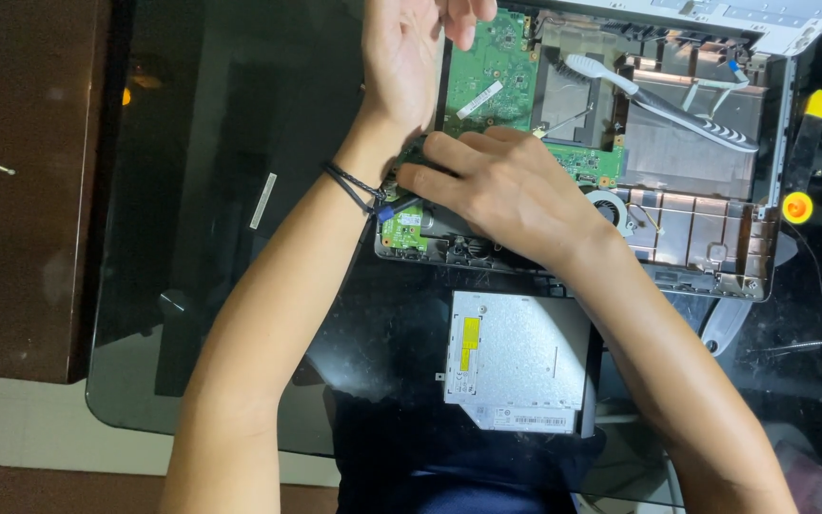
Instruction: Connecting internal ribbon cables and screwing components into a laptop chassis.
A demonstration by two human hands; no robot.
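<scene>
An opened laptop (696, 228) lies in the upper right of the frame on a dark glass table (192, 286), its green circuit board (492, 67) bared so the insides can be reached. The right hand (506, 190) lies flat over the board's lower edge, fingers pressed together, apparently steadying it. The left hand (406, 52) rises at top centre, fingers curled; what they pinch I cannot tell. A silver disc drive (516, 362) sits apart below, out of the way, and a white toothbrush (658, 100) rests on the laptop.
</scene>
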